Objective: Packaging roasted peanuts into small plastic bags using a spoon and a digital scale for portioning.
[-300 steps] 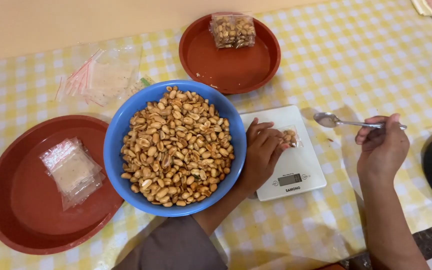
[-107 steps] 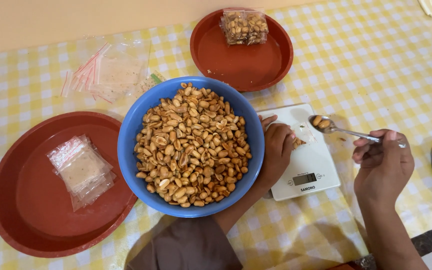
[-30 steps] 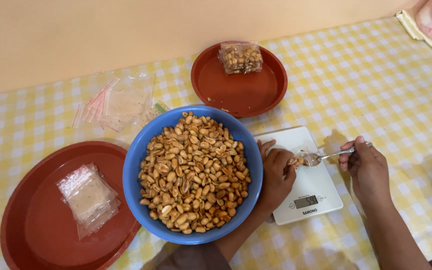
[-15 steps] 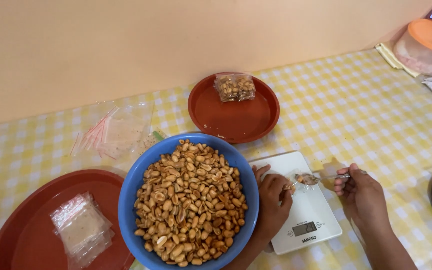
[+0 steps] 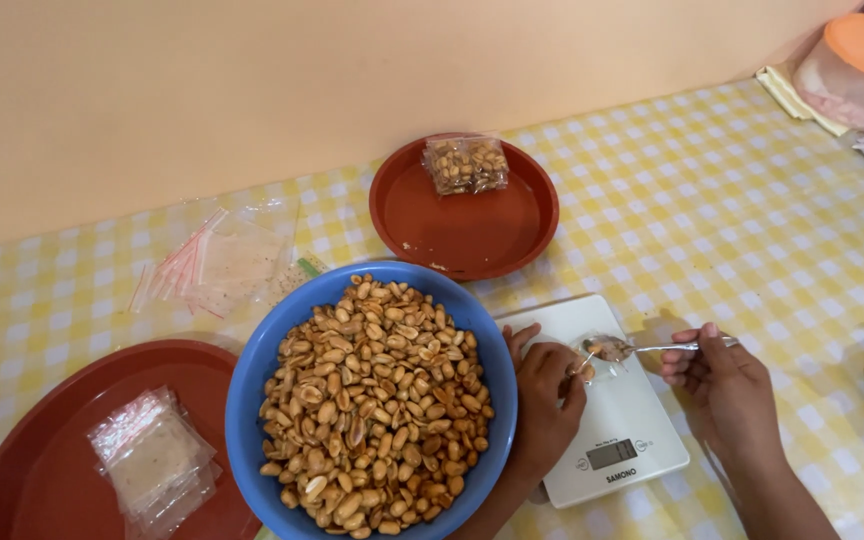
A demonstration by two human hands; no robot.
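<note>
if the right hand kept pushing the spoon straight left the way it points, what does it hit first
Probably the small clear bag that the left hand holds over the white scale; the spoon in the right hand is already at its mouth.

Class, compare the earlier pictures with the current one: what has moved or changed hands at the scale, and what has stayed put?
The right hand brought the spoon, first empty and held off to the right, leftward with peanuts to the small bag on the white scale. The left hand stayed at that bag. The blue bowl and both red plates lie as before.
</note>
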